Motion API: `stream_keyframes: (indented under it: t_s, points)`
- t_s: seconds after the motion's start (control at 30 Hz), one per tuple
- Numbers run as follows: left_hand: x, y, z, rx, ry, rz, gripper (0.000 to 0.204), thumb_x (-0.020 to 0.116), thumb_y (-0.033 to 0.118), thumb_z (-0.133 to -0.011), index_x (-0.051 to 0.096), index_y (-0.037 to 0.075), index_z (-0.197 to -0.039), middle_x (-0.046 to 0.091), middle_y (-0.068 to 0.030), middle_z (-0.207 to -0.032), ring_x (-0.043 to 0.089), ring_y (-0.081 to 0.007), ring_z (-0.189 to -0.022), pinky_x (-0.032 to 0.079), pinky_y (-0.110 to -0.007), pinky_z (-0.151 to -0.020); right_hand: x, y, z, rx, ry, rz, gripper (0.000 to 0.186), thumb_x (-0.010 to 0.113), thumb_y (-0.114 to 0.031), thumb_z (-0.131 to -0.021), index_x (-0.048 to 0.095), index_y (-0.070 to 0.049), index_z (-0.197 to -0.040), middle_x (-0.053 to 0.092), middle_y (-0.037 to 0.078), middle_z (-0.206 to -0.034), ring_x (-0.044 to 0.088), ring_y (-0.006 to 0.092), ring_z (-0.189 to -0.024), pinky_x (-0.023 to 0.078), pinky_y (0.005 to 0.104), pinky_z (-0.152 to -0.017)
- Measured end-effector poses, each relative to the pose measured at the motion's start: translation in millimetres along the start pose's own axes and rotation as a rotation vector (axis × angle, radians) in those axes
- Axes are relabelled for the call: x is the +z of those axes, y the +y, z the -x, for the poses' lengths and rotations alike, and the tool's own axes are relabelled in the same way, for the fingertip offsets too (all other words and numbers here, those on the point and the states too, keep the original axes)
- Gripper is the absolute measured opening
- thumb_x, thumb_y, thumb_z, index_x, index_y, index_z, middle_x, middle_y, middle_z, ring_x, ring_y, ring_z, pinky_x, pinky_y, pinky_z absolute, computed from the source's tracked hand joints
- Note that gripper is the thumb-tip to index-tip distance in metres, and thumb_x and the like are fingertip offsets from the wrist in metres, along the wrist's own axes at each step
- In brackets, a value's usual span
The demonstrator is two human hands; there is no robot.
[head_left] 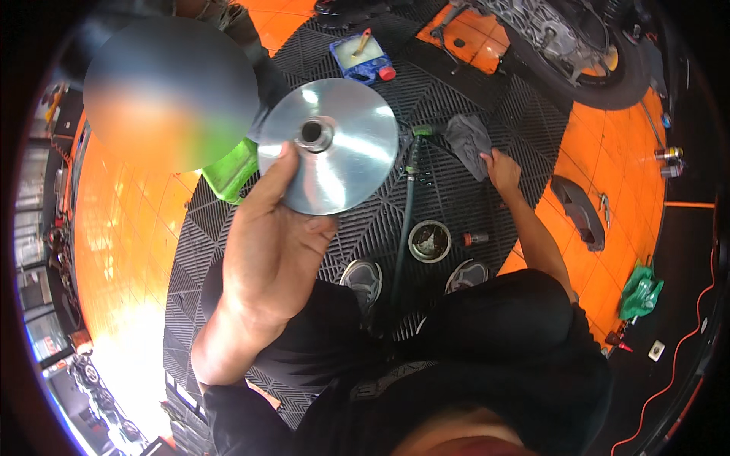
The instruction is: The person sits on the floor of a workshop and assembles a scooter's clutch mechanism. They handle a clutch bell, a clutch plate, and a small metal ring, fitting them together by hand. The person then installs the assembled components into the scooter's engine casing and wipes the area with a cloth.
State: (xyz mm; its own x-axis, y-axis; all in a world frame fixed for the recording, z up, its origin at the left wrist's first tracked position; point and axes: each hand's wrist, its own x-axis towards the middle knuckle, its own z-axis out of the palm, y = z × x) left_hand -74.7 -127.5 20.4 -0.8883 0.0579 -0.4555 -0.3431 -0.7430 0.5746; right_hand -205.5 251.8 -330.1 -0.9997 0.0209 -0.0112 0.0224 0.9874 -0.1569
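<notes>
My left hand holds up a shiny silver metal disc with a hollow hub at its centre, thumb on its face and the other fingers partly hidden by it. My right hand grips a crumpled grey cloth out to the right. Between them an air gun with a green part lies on the black grid mat, its hose running down between my shoes. A metal bowl with dark contents and a small cylinder are below it.
A cut blue container with a brush and a green container are on the mat. A motorcycle stands upper right. A dark part, tools and a green bag lie rightward. A person's dark-clothed leg is upper left, beside a blurred patch.
</notes>
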Motion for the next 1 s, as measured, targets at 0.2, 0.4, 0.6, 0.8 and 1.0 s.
stream_keyframes:
  t_s: [0.2,0.4,0.6,0.8,1.0]
  points:
    - [9,-15,-1,-0.022,0.014,-0.054,0.025,0.049,0.021,-0.098,0.049,0.009,-0.119,0.060,-0.0014,-0.108,0.060,-0.0112,-0.091,0.048,-0.026,-0.071,-12,10,16,0.125,-0.013,-0.098,0.044,0.053,-0.043,-0.092,0.060,0.000,-0.091,0.064,0.025,-0.082,0.063,0.0419,-0.080,0.048,0.0466,-0.069]
    - [17,-28,1,-0.026,-0.021,-0.086,0.024,0.050,0.024,-0.097,0.051,0.010,-0.116,0.062,0.0012,-0.106,0.059,-0.0088,-0.088,0.044,-0.023,-0.065,-3,34,23,-0.062,0.147,-0.333,0.048,0.057,-0.044,-0.089,0.061,0.002,-0.099,0.063,0.028,-0.081,0.063,0.0437,-0.081,0.049,0.0488,-0.069]
    - [19,-40,-7,-0.033,0.036,-0.139,0.023,0.052,0.026,-0.097,0.054,0.010,-0.113,0.064,0.0020,-0.100,0.059,-0.0074,-0.082,0.042,-0.022,-0.059,0,32,34,-0.029,0.085,-0.105,0.052,0.054,-0.049,-0.089,0.062,0.002,-0.088,0.062,0.025,-0.069,0.063,0.0414,-0.067,0.049,0.0454,-0.059]
    - [14,-48,-20,-0.023,-0.002,-0.183,0.027,0.049,0.024,-0.098,0.051,0.006,-0.118,0.061,-0.0017,-0.107,0.058,-0.0109,-0.093,0.042,-0.026,-0.074,-21,3,31,0.011,0.285,0.106,0.053,0.066,-0.032,-0.084,0.051,-0.001,-0.124,0.052,0.021,-0.125,0.054,0.0372,-0.112,0.044,0.0465,-0.090]
    - [20,-66,-40,-0.043,-0.067,-0.478,0.039,0.047,0.031,-0.099,0.045,0.004,-0.127,0.057,-0.0058,-0.120,0.056,-0.0149,-0.107,0.045,-0.031,-0.089,-151,-118,41,-0.282,-0.762,-1.904,0.056,0.034,-0.046,-0.100,0.039,-0.003,-0.136,0.048,0.015,-0.133,0.053,0.0261,-0.116,0.049,0.0443,-0.088]
